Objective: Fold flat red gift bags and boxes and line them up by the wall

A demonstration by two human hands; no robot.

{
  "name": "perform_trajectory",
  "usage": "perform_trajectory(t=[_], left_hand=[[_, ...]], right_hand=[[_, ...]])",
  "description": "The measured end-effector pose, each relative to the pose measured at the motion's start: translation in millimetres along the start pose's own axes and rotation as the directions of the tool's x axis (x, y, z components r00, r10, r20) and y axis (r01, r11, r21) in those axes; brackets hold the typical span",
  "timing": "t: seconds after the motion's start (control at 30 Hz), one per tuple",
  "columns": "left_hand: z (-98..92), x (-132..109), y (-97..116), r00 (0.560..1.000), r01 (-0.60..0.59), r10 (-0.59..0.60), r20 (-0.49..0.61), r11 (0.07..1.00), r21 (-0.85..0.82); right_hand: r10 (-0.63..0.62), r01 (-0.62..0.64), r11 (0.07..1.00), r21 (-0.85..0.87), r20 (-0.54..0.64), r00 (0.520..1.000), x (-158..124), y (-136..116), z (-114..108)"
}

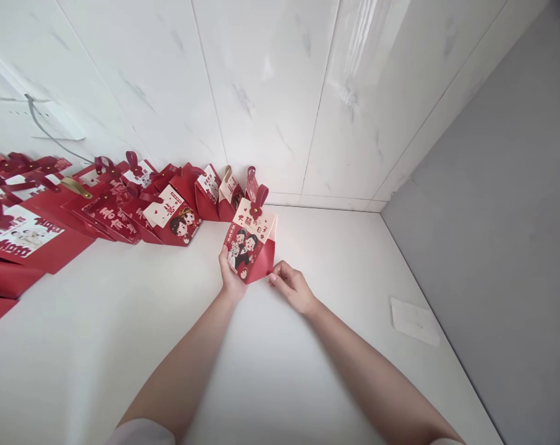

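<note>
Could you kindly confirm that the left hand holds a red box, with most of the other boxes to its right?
Not quite: the left hand does hold a red box, but the head view shows most of the other boxes to its left.

On the table (pixel 256 371) below me, one gift box (pixel 252 247) sits between my left hand (pixel 232 275) and my right hand (pixel 295 287), with other boxes (pixel 178 216) behind it and off to its left along the tiled wall (pixel 261 93), and a flat piece (pixel 414 321) near the table's right edge.
</note>
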State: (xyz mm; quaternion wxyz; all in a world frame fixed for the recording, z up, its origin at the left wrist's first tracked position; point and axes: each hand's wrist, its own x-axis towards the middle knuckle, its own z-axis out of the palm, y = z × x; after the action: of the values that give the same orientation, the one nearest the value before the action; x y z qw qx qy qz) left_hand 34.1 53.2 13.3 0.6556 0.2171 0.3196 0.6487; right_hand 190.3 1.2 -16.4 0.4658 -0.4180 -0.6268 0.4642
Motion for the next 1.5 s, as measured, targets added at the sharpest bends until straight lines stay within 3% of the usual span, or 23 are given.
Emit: perform_trajectory(t=[0.17,0.33,0.47,0.6,0.77,1.07,1.33,1.5], left_hand=[[-4.2,1.3,-2.2,0.991,0.081,-0.089,0.096,0.993,0.08],[-3.7,-0.1,-0.8,0.984,0.13,-0.137,0.113,0.989,0.066],[-4.5,-0.3,0.3,0.983,0.125,-0.135,0.126,0.988,0.086],[-9.8,0.6,-1.5,0.987,0.054,-0.067,0.148,0.994,0.092],[-19.6,0.9,-5.7,0.944,0.12,-0.195,0.268,0.955,0.273],[-26.6,4.5,-12.2,0.934,0.094,-0.209,0.291,0.927,0.363],[-23.1,1.9,-15.1,0.932,0.102,-0.212,0.292,0.931,0.351],[-20.7,2.6,-13.8,0.926,0.099,-0.22,0.306,0.925,0.366]], right_hand=[[-0.011,0.004,0.993,0.122,0.052,0.999,0.6,0.2,2.2],[-0.009,0.003,0.992,0.128,0.043,0.999,-2.9,-1.3,1.3],[-0.018,0.017,1.0,0.012,0.053,0.998,-5.7,-2.1,2.3],[0.016,-0.017,0.994,-0.105,-0.015,1.0,-2.9,0.1,1.5],[0.009,-0.019,0.987,-0.157,-0.067,0.998,1.8,4.3,0.7],[0.031,-0.046,0.976,-0.212,-0.072,0.997,1.0,7.1,-0.1],[0.115,-0.104,0.988,-0.111,0.09,0.989,-1.1,9.6,-5.4],[0.123,-0.119,0.992,-0.037,0.106,0.987,-2.3,7.4,-5.1]])
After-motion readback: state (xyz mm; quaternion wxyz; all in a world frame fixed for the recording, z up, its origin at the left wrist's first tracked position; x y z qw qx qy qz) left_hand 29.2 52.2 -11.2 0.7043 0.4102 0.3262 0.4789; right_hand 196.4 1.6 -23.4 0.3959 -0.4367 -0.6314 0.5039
